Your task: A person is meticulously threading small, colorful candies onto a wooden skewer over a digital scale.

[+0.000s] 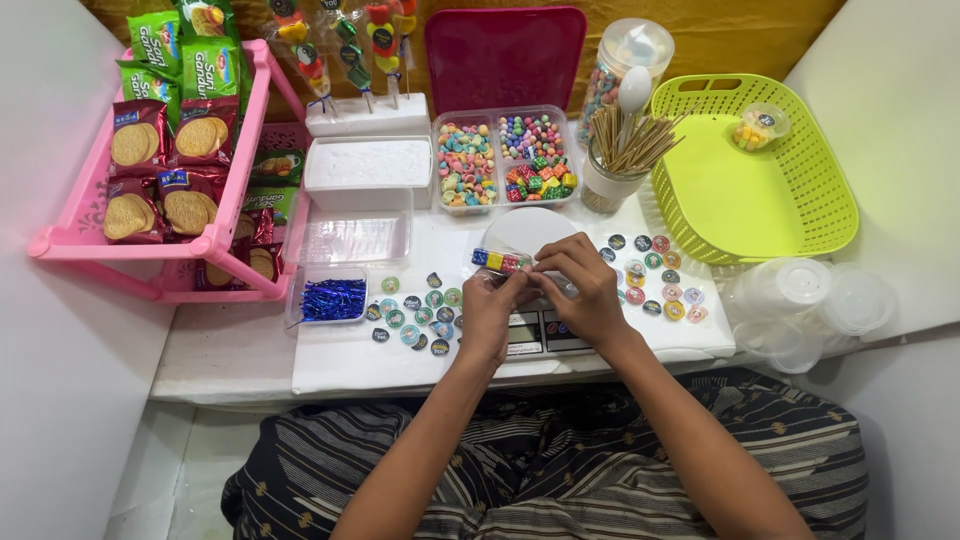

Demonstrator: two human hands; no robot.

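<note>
- Candy skewer [502, 261] in clear wrap, held level above a small scale [540, 332] at the bench's [250, 350] front edge.
- Left hand [490, 312] pinched on the wrap just below the candies.
- Right hand [585, 285] closed over the stick end, fingertips touching the left's.
- Round stickers [412, 312] scattered left of the hands, more [655, 275] to the right.
- Behind: divided tray of coloured sweets [505, 158], cup of wooden sticks [612, 165], green basket [800, 190].
- Far left: pink rack [80, 235] of biscuit packs.

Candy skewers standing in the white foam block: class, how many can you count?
4 candy skewers stand in a row in the white foam block, left to right; their tops run out of view, so more may be hidden.
</note>
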